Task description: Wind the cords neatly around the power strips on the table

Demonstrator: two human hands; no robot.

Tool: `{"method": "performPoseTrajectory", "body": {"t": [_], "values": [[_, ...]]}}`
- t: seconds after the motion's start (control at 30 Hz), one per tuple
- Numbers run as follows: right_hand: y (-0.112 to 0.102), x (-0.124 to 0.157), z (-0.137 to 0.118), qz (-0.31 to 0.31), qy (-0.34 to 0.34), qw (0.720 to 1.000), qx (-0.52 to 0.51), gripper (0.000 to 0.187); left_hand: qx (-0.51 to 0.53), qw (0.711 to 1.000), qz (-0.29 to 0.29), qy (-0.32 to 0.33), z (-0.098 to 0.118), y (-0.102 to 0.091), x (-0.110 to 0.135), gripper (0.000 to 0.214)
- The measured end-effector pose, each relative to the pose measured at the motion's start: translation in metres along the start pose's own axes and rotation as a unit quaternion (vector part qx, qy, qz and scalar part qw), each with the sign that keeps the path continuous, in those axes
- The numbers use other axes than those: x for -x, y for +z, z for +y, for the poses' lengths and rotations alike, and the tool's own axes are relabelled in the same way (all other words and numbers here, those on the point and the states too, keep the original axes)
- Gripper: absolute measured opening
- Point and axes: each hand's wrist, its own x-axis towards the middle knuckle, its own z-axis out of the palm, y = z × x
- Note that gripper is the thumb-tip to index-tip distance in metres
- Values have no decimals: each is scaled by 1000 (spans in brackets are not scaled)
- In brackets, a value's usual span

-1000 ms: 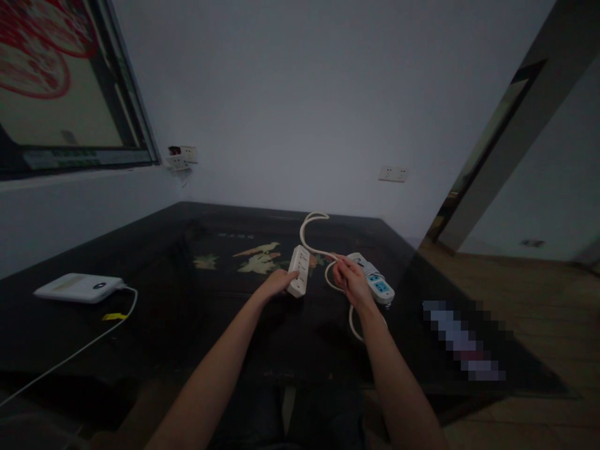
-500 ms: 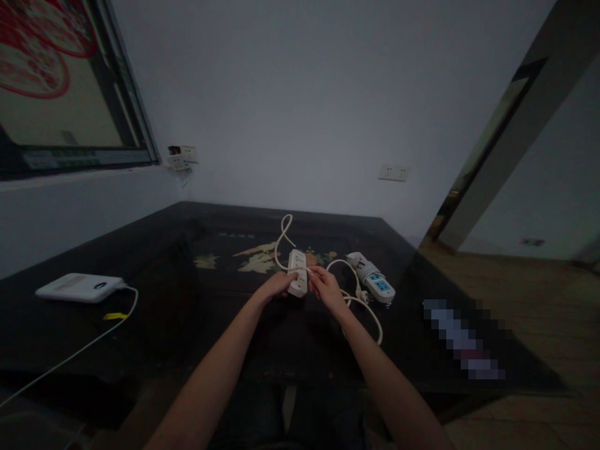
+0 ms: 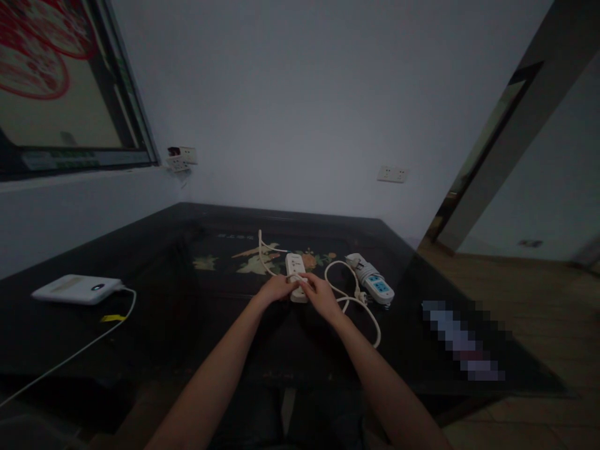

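A white power strip (image 3: 295, 262) lies before me on the dark table, its far end in sight and its middle partly covered by my fingers. My left hand (image 3: 275, 289) is closed around its left side, the thumb over the top. From the right, my right hand (image 3: 323, 300) pinches the strip's cream cord (image 3: 377, 328) where it crosses the sockets. Part of that cord rises in a loop beyond the strip, and the rest curls on the table to the right. The plug (image 3: 362, 296) rests near a second power strip with blue sockets (image 3: 379, 287), whose cord is wound around it.
At the left, a white power bank (image 3: 77, 289) with a cable lies beside a yellow tag (image 3: 112, 319). A blurred-out item (image 3: 459, 340) is near the right edge of the table (image 3: 154, 250). Wall sockets (image 3: 392, 174) are above the table's back edge.
The cord loop beyond the strip has swung left and dropped lower. My right hand has moved slightly left and down, bringing the fingers of both hands together over the strip.
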Motion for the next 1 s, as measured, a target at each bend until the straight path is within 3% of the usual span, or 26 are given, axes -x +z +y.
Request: {"method": "performPoseTrajectory", "body": {"t": [0.57,1.0], "values": [[-2,1,-6,10,-3,999,54,26,-140,987,37,69,1,-1,2,55],[-4,3,-9,7,-16,998,64,25,-157,981,21,111,-3,-2,1,47]]}}
